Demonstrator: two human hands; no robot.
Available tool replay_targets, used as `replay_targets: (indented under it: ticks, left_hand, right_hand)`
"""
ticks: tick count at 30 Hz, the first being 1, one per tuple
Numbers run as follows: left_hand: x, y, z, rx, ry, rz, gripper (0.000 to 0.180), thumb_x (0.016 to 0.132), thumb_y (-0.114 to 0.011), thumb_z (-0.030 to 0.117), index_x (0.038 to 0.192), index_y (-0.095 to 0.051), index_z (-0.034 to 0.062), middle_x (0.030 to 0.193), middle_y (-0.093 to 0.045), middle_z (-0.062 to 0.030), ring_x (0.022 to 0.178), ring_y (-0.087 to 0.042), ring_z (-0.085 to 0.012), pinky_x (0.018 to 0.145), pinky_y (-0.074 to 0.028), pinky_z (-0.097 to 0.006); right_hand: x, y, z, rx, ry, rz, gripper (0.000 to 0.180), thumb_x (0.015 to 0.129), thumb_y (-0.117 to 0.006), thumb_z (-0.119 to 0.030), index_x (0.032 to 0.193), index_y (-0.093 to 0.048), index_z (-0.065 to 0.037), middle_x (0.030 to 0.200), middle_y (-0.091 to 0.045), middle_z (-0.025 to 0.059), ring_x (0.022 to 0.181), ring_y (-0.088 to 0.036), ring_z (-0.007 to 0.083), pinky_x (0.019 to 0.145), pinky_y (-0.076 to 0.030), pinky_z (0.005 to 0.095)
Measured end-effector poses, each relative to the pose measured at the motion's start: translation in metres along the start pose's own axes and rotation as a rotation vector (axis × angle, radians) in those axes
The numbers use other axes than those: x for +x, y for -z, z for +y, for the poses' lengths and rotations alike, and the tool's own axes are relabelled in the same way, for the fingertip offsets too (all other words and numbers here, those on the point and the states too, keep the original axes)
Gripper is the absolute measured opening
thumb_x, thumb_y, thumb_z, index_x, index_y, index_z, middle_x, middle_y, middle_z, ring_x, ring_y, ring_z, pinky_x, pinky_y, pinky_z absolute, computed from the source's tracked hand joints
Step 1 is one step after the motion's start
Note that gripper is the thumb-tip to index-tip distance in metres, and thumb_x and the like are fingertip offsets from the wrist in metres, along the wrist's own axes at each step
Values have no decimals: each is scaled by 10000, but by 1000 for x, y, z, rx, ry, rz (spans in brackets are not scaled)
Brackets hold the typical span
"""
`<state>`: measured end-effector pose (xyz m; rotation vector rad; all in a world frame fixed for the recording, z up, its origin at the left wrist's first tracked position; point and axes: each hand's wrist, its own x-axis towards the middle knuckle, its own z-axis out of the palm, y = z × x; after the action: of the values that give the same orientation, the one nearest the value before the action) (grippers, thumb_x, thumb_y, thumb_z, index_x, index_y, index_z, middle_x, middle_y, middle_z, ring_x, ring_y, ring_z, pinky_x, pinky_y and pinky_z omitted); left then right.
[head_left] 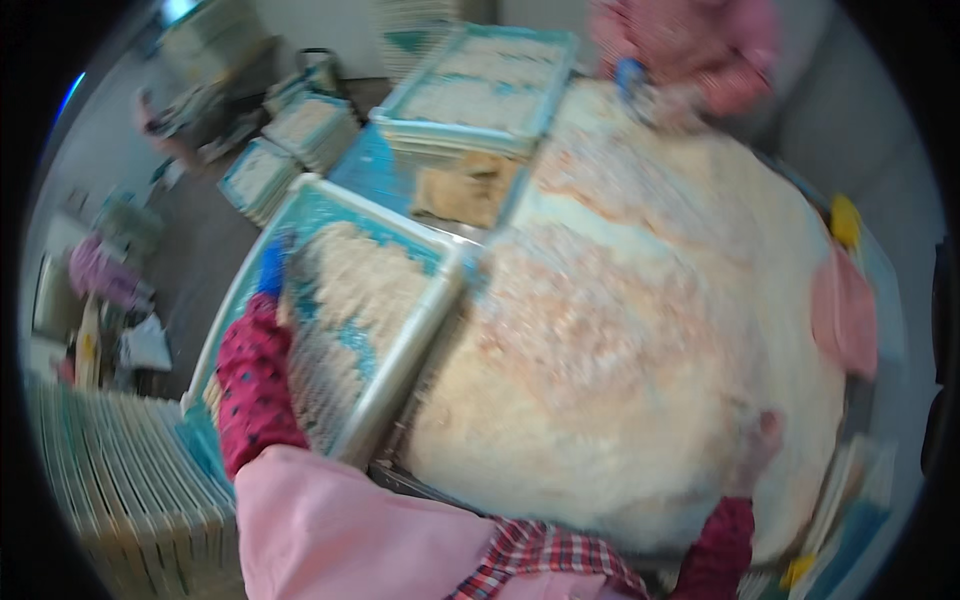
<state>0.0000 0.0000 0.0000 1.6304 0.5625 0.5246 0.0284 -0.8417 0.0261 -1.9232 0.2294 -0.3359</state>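
- Your left hand (272, 268), in a blue glove with a red dotted sleeve, is closed over the far left rim of the teal mesh tray (352, 395). The tray is tilted, its near edge against the big pale heap (640, 330) of crumbly material on the table.
- Your right hand (765, 437) rests on the heap's near right slope, partly sunk in. The picture is too blurred to tell whether its fingers are spread or curled.
- The tray is only part covered with a thin layer of the crumbly material (355, 285). Tilted as it is, that layer could slide to the low edge and spill.
- You grip one rim only. If the glove slips, the tray could drop onto the stack of trays (130, 480) at your left.
- A co-worker's hand (640, 85) works the heap's far side. Material pushed from there could slump toward your tray.
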Motion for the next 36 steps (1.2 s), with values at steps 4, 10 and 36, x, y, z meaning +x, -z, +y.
replay_targets:
  ticks: [4, 10, 36]
  left_hand:
    - [-24, -45, 25, 22, -248, -177, 424, 972, -366, 275, 1325, -425, 50, 1277, -497, -127, 1107, -495, -222, 973, -357, -360]
    - [-217, -171, 115, 482, -430, -657, 432, 910, -508, 192, 1314, -436, 56, 1279, -503, -122, 1150, -493, -251, 982, -367, -387]
    - [-327, -340, 28, 710, -622, -1085, 471, 782, -645, 262, 1230, -528, 173, 1120, -585, -102, 995, -551, -313, 857, -445, -397]
  right_hand:
    - [-34, -54, -36, -485, 604, -808, 257, 690, -630, -102, 937, -587, -47, 889, -578, 128, 847, -545, 295, 789, -437, 396]
    - [-103, -50, 18, -331, 32, -234, 369, 756, -664, -226, 1054, -563, -35, 1021, -580, 129, 963, -552, 261, 831, -439, 387]
    - [-109, -39, 28, -544, 281, -395, 357, 717, -648, -133, 1066, -590, -78, 1070, -590, 88, 1047, -495, 310, 917, -373, 423]
